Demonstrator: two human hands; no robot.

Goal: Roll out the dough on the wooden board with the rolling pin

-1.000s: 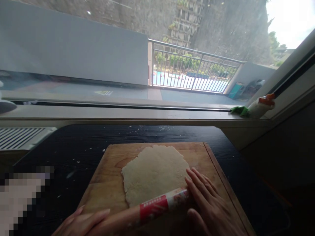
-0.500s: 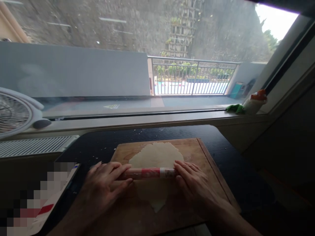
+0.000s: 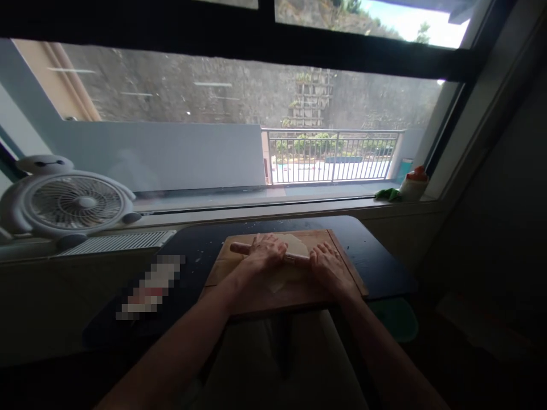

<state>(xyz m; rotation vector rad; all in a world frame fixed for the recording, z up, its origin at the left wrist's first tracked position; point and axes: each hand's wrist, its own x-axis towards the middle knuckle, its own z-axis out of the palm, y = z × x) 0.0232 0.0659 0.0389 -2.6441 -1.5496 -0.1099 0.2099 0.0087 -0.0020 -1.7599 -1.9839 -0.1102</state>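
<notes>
A rolling pin [image 3: 296,259] lies across a thin sheet of pale dough [image 3: 296,244] on a wooden board [image 3: 252,304]. My left hand [image 3: 267,250] is closed over the pin left of its middle, and the pin's bare left end sticks out beyond it. My right hand [image 3: 330,266] is closed over the right end, hiding it. The pin slants slightly, its left end farther from me. Part of the dough sheet shows beyond the pin and a pointed part on the near side; my hands and forearms cover some of it.
The board sits on a dark table [image 3: 376,262] with white flecks. A blurred-out object [image 3: 154,287] lies on its left. By the window stand a white fan [image 3: 77,202] and a bottle with an orange top [image 3: 414,183], beside a green cloth [image 3: 387,195]. Something green [image 3: 393,319] is below the table's right side.
My view has tilted up and drawn back. My left hand has shifted inward along the rolling pin, baring its left end. The pin has gone from nearly level to slightly slanted.
</notes>
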